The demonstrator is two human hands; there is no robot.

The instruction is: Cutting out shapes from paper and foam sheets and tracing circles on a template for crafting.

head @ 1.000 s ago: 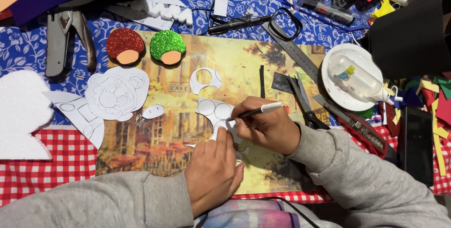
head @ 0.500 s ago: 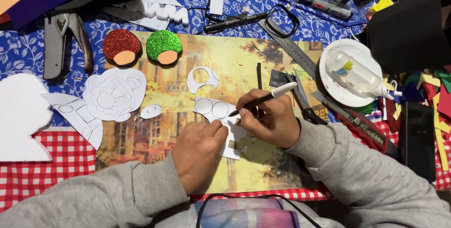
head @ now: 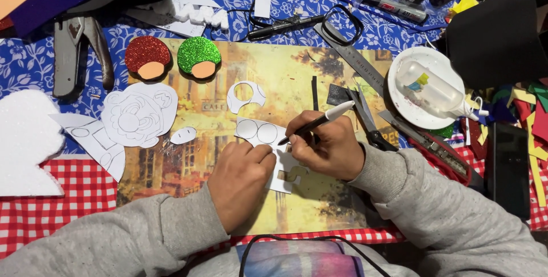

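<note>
1. At far left we see a white foam shape with a lobed outline lying partly on the red-and-white checked cloth.
2. Above it, a grey metal hole punch rests on the blue floral cloth.
3. Next we note a white paper cut-out of a cartoon face drawn in outline, which overlaps a second pointed paper piece at its lower left.
4. Above the face lie a red glitter foam cap with a tan base and, just beside it, a green glitter foam cap with a tan base.
5. All these pieces sit on or at the edge of a yellow picture mat showing a street scene.
6. Our left hand lies palm down on the mat, its fingertips pressing the left edge of the white paper pattern with two drawn circles.
7. Our right hand is closed around a black pen with a white cap end; the tip meets the pattern just right of the circles.
8. To the right we see black-handled scissors and a steel ruler lying aslant.
9. Farther right, a clear glue bottle lies on its side in a white round plate.
</note>
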